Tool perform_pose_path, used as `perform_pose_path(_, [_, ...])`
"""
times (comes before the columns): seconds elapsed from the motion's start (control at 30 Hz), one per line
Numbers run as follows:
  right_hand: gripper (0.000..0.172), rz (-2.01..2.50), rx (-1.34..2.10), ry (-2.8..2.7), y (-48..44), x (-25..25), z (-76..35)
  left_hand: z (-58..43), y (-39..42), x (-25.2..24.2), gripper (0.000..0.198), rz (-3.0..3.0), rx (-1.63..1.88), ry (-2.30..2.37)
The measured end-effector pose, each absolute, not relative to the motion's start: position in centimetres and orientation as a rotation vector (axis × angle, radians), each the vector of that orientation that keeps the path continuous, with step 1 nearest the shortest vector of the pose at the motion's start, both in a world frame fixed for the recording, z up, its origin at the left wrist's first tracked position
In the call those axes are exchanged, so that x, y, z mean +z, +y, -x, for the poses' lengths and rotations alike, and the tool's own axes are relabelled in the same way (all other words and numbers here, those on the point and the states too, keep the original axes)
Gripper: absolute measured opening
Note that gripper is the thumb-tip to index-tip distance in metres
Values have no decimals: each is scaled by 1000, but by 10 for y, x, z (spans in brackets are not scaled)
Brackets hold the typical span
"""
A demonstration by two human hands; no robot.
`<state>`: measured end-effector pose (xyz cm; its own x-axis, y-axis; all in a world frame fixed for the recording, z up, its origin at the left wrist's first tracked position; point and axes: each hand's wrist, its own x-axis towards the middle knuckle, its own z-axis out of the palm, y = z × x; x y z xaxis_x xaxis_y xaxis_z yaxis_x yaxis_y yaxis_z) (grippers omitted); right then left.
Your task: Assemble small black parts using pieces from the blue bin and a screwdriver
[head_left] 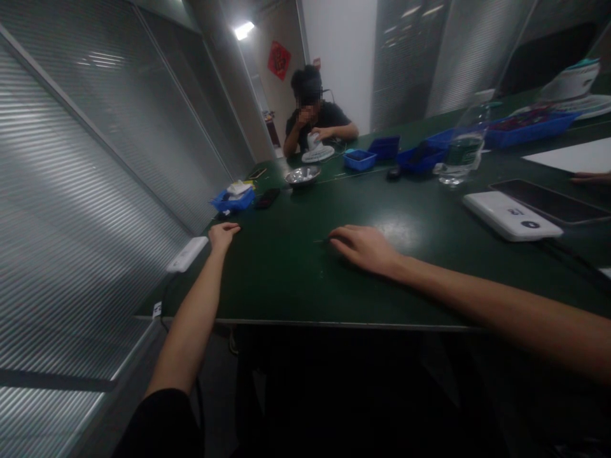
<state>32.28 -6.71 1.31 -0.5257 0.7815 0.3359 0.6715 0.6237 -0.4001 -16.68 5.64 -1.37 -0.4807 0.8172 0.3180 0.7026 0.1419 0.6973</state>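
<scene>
My right hand [363, 248] rests on the dark green table [286, 280], fingers curled and closed. A faint thin sliver [319, 242] sticks out to the left of its fingertips, too blurred to name. Further left, my left hand [223, 234] is near the table's left edge, its fingers pressed together and pointing right. Whatever it may hold is hidden. Just beyond it stands a small blue tray [233, 200] with white and yellow items inside. A white power bank [188, 254] lies beside my left wrist at the table edge.
Across the table sits a person [322, 117] behind a white fan [318, 154]. A metal bowl [302, 177], black phone [268, 198], blue bins [360, 159] and water bottle [463, 152] stand farther back. At right lie another white power bank [510, 216] and dark phone [554, 200].
</scene>
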Motion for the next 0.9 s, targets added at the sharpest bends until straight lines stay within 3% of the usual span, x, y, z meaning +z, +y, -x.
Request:
perform_pose_path(0.37, [42,1158,302,-2365,-65,11,-323,190,61,-24,33,-1301,1359,2299])
perform_pose_path(0.7, [42,1160,297,-2380,-64,11,-323,186,57,-17,21,-1328,1295,2334])
perform_pose_path(0.9, [41,1155,289,-2391,-62,9,-323,183,53,-13,26,-1282,1269,2339])
